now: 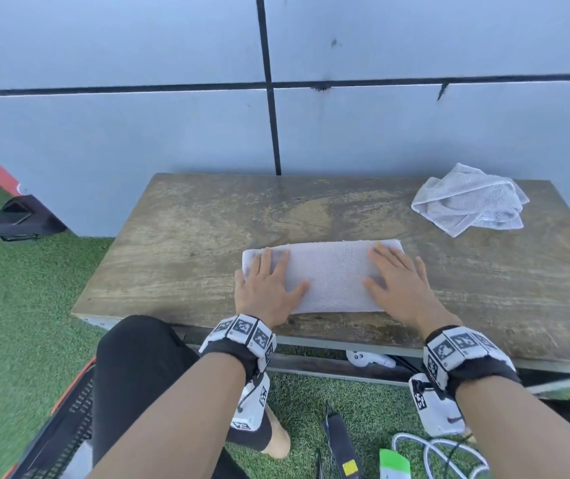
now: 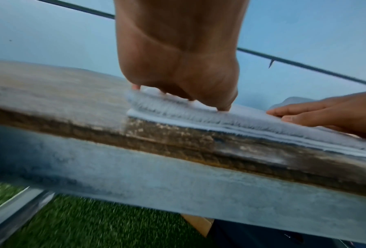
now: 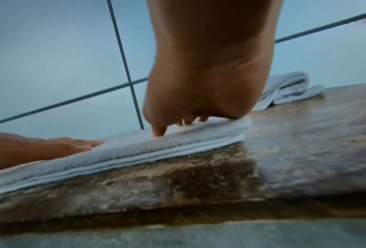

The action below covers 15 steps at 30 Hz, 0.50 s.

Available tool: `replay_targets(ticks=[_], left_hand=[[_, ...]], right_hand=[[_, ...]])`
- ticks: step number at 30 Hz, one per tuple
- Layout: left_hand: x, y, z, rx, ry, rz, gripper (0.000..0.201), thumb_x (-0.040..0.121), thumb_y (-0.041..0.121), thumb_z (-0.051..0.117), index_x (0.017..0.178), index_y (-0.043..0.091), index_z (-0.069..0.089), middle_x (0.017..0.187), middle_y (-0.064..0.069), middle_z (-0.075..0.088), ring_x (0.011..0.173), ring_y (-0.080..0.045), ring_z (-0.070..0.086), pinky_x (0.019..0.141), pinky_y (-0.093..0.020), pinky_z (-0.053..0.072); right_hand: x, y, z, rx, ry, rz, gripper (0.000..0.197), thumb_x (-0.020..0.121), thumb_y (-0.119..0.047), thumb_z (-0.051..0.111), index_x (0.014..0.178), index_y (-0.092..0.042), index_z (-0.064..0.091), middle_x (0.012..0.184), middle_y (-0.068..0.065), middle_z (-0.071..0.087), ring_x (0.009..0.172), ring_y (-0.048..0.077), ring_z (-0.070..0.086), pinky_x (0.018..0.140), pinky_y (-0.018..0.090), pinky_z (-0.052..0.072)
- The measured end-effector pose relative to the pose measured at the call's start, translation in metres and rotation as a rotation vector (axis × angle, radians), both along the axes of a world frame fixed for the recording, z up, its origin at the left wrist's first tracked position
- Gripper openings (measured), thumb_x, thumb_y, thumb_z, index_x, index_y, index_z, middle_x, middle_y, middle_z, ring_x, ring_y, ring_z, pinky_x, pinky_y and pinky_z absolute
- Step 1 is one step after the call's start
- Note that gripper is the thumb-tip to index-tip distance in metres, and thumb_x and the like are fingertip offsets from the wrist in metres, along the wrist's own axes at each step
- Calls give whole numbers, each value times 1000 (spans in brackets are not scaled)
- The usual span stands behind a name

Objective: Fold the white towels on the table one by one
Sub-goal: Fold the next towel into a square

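A folded towel (image 1: pixel 328 274) lies flat as a long strip on the wooden tabletop (image 1: pixel 180 236), close to the near edge and about midway along it. The wrist views show its near edge as several stacked layers. The left hand (image 1: pixel 266 288) lies palm down on the towel's left end, fingers (image 1: pixel 269 261) straight and spread, holding nothing. The right hand (image 1: pixel 401 281) lies the same way on the towel's right end, its fingers flat and released.

A second towel (image 1: pixel 470 200), crumpled and unfolded, sits beyond and to the right of the folded towel, at the tabletop's far right corner, well apart from both hands.

Each wrist carries a black band (image 1: pixel 242 335) with white squares printed in black block-pattern markers; no letters can be read on them. Below the folded towel, past the tabletop's near edge, a white piece (image 1: pixel 442 414) under the right wrist bears a small dark swoosh-like logo. On the green turf (image 1: pixel 24 305) there lie a white cable (image 1: pixel 428 447) and a black device with a yellow label (image 1: pixel 350 467), its text too small to read.
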<state>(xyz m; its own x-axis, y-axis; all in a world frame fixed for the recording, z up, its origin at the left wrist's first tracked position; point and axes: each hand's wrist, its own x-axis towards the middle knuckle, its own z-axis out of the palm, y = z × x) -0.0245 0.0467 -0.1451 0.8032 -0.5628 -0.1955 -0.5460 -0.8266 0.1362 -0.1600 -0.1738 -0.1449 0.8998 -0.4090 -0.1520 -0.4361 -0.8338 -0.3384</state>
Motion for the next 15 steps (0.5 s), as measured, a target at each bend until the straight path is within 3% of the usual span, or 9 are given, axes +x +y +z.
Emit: replay_targets(ticks=[2,3,5,7,9,11,13,15], left_hand=[[-1,1,6,50,-61,15,80,92,75,23,158,30,17,159,-8,24,146,-27,22,116,-51,17],[-1,2,9,75,-94,26,80,92,73,25,157,27,22,152,-10,32,141,-29,29,114,-50,22],[-3,1,18,111,-106,60,77,93,70,30,152,21,35,143,-14,41,133,-32,37,110,-48,26],[-6,-1,31,144,-60,66,67,95,62,34,139,15,52,139,-19,47,129,-36,43,109,-47,29],[-7,-2,40,114,17,29,50,97,51,39,116,12,64,126,-18,59,116,-36,55,104,-45,38],[-8,5,42,-19,149,-9,33,94,42,42,96,16,63,107,-10,70,95,-30,65,94,-44,51],[-10,15,38,-127,280,-75,24,95,34,44,102,21,63,104,-3,70,88,-22,66,87,-41,55],[-17,25,32,-185,374,-170,23,97,17,49,116,23,59,103,3,63,84,-18,63,78,-32,54]], right_hand=[[-11,4,3,-50,-133,2,41,100,-35,46,139,-22,47,146,1,43,137,23,26,115,42,25],[-16,7,4,-60,-176,6,31,99,-33,47,127,-23,53,131,0,51,125,23,37,107,40,36],[-23,14,5,-21,-181,20,16,98,-33,47,110,-26,56,111,-6,55,104,18,53,87,38,50],[-26,19,7,28,-170,4,20,99,-31,46,114,-24,57,112,-5,56,93,18,60,77,40,54],[-26,17,8,54,-165,-34,31,100,-27,46,129,-17,52,129,1,52,101,24,58,83,44,53],[-27,16,8,92,-110,-41,49,101,-23,44,148,-13,35,155,6,32,128,31,46,103,47,45],[-31,17,8,161,-46,-37,62,102,-18,41,158,-17,14,167,0,5,143,33,31,114,46,33],[-39,20,8,226,30,-33,70,101,-11,38,160,-25,2,167,-2,-7,149,31,25,118,42,27]])
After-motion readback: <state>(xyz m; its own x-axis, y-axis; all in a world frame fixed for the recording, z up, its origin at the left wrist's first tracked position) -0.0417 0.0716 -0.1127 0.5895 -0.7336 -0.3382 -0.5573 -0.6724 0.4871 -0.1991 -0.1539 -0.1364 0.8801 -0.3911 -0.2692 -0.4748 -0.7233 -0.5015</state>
